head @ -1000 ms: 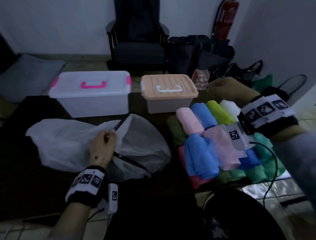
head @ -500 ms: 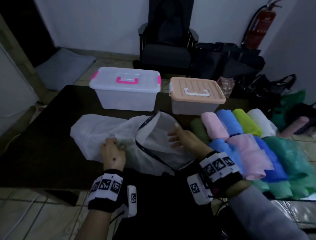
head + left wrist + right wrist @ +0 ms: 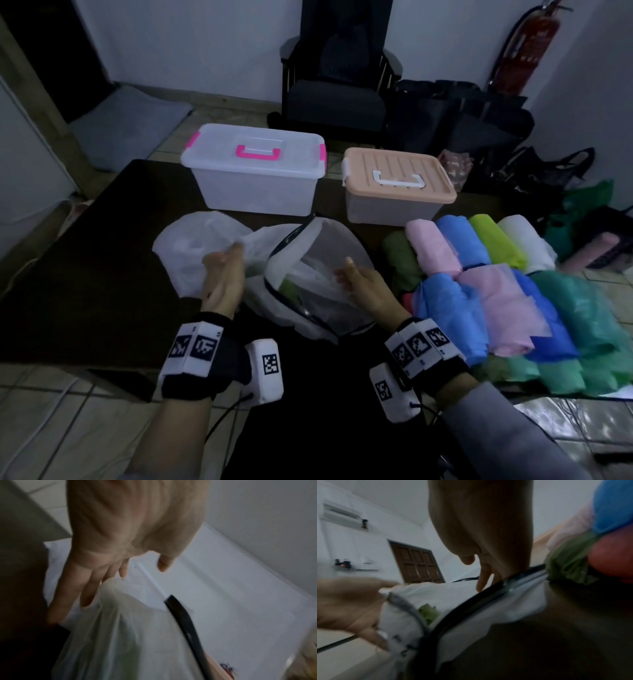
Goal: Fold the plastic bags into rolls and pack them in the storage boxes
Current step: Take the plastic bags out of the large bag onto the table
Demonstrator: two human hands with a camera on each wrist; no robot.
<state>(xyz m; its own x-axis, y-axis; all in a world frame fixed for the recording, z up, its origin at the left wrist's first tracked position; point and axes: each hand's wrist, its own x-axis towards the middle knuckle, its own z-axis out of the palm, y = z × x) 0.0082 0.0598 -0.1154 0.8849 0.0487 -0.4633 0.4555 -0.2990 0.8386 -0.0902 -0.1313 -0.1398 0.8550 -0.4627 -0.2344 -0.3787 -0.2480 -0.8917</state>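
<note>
While both boxes (image 3: pixel 255 169) stay lidded, left hand (image 3: pixel 222 274) pinches a white bag (image 3: pixel 191 253); right hand (image 3: pixel 359 284), fingers loose, rests in the hamper (image 3: pixel 329 274) (unfolded bags): flattening comes next.

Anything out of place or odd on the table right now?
Both storage boxes, the pink-handled one and the peach-lidded one, sit shut with lids on. Some coloured bags in the near row lie loosely unfurled over the neater rolls. Nothing looks spilled or damaged.

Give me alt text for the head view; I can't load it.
Both hands work a white plastic bag and a black-rimmed mesh bag on a dark table: left hand grips the plastic, right hand rests on the mesh. Behind stand two lidded storage boxes; colored rolls lie right.
</note>
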